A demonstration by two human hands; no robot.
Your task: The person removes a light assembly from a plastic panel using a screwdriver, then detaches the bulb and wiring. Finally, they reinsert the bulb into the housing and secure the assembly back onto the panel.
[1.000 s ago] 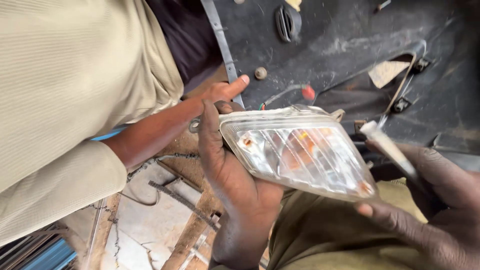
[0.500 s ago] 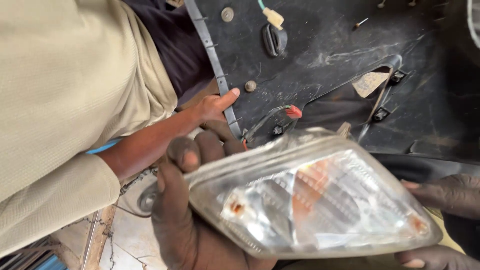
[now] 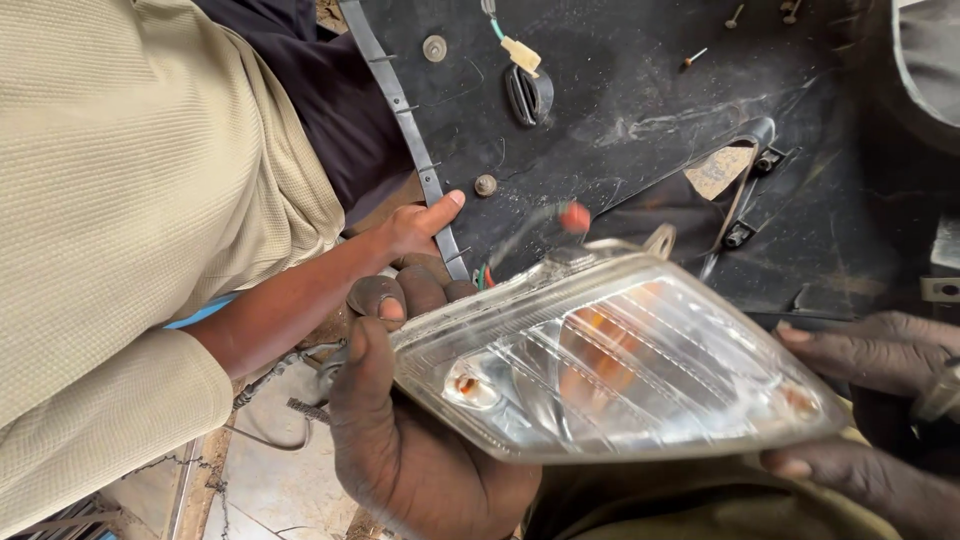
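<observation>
Both hands carry the clear turn-signal lamp [image 3: 620, 360] low before the black body panel [image 3: 640, 120]: left hand [image 3: 410, 440] clasps its narrow end, right hand [image 3: 880, 400] curls loosely at the wide corner. Firm support under both ends seems wisest, clear of a co-worker's hand [image 3: 415, 228] resting on the panel's edge.

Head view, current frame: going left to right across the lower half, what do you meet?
Co-worker's beige sleeve → left hand, gripping the lamp's left end → clear lamp lens → right hand at its right tip.
</observation>
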